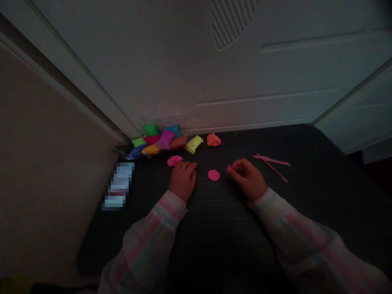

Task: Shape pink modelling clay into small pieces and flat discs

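On the dark tabletop lies a flat round disc of pink modelling clay (213, 175), between my two hands. My right hand (247, 179) is just right of the disc, thumb and fingers pinched on a small bit of pink clay (229, 168). My left hand (183, 179) rests palm down on the table with its fingers stretched out. A larger lump of pink clay (174, 160) lies at its fingertips; whether they touch is hard to tell. Farther back sits an orange lump of clay (213, 140).
A clear bag of colourful clay packets (165, 139) lies at the back left, with a yellow packet (194, 144) beside it. Two pink modelling tools (272, 163) cross on the right. A blurred-out bright rectangle (119, 185) is at the left edge. White panels (275, 73) stand behind the black table (214, 228).
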`<action>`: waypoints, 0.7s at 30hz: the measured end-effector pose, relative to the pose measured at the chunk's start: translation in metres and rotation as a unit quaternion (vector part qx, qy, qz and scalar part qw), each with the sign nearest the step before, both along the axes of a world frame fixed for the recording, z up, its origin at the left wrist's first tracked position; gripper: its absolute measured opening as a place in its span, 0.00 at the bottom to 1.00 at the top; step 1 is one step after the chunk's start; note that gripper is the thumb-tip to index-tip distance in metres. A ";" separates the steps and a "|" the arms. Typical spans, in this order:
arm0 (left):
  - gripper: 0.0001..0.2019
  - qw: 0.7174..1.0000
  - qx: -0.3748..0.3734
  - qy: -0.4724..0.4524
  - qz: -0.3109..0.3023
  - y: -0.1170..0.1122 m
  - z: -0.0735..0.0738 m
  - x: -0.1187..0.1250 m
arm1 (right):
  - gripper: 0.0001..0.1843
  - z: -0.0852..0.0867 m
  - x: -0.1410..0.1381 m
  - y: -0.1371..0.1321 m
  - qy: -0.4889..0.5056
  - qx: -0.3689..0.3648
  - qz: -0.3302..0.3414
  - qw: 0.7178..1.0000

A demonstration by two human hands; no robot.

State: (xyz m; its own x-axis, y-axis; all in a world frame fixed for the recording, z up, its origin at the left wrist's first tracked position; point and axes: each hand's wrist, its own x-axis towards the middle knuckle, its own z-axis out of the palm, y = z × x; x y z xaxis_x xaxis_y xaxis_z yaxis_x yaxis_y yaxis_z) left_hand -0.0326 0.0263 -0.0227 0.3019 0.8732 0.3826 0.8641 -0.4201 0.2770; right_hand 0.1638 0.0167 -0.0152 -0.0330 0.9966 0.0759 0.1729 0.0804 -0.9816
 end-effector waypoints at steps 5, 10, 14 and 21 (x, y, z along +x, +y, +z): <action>0.12 1.000 -0.006 0.006 0.008 -0.001 0.001 0.000 | 0.09 -0.002 0.001 0.000 0.014 0.031 0.033 0.999; 0.12 1.000 -0.012 -0.001 0.021 -0.003 0.003 0.001 | 0.10 -0.001 0.001 0.000 -0.043 0.040 0.043 0.997; 0.12 1.000 0.003 -0.005 0.021 -0.003 0.005 0.002 | 0.09 0.005 0.001 -0.003 -0.069 0.024 0.035 0.997; 0.11 0.998 0.051 -0.035 0.015 -0.006 0.007 0.003 | 0.14 0.007 0.002 -0.005 -0.141 0.047 -0.005 0.989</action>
State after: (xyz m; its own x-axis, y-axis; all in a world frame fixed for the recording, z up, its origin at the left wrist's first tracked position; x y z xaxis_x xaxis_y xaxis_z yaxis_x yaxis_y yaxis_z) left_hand -0.0298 0.0207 -0.0161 0.2454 0.8371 0.4889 0.8564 -0.4235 0.2953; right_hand 0.1658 0.0114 -0.0081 -0.0571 0.9858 0.1577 0.4392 0.1666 -0.8828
